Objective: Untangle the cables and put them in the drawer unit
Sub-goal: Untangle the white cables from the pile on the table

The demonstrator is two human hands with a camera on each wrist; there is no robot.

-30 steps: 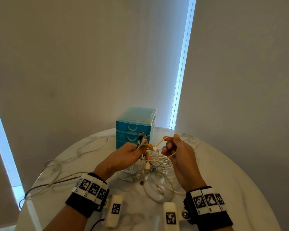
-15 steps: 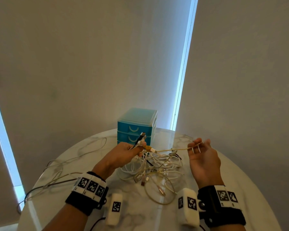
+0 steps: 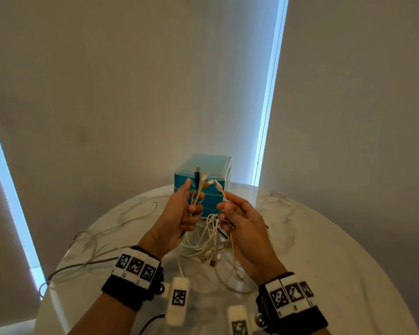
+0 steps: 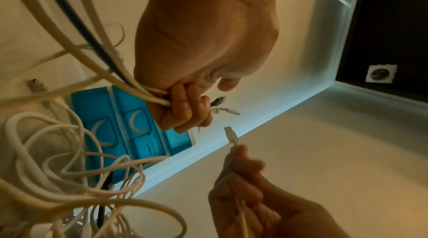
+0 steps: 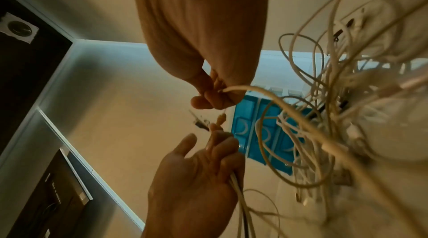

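- Nearest the camera, two black wristbands [image 3: 133, 281] with checkered white tags, one on each forearm.
- Just beyond, a tangle of cables [image 3: 209, 243] heaped on the round marble table [image 3: 324, 238], white and cream loops crossing every way, one dark strand threaded through.
- Left hand [image 3: 177, 213] raised over the heap, fingers [image 4: 185, 112] curled tight round a bunch of cable ends; plugs [image 3: 200, 177] poking up above the fist, one black, the rest pale.
- Right hand [image 3: 242, 218] close beside it, not touching; thumb and forefinger pinching a single cream cable [image 3: 224, 197] just below its white plug [image 4: 231, 134], remaining fingers loosely curled.
- That cream cable trailing down past the right palm into the heap.
- Off to the left, thin grey wires [image 3: 94, 240] sprawled loose across the tabletop, apart from the pile.
- Behind both hands, near the far edge of the table, the blue drawer unit [image 3: 213, 165], three drawers stacked, all closed, curved white handles [image 4: 136, 121] facing forward.
- Farthest back, pale window blinds [image 3: 131, 93] with a bright strip of daylight between them.
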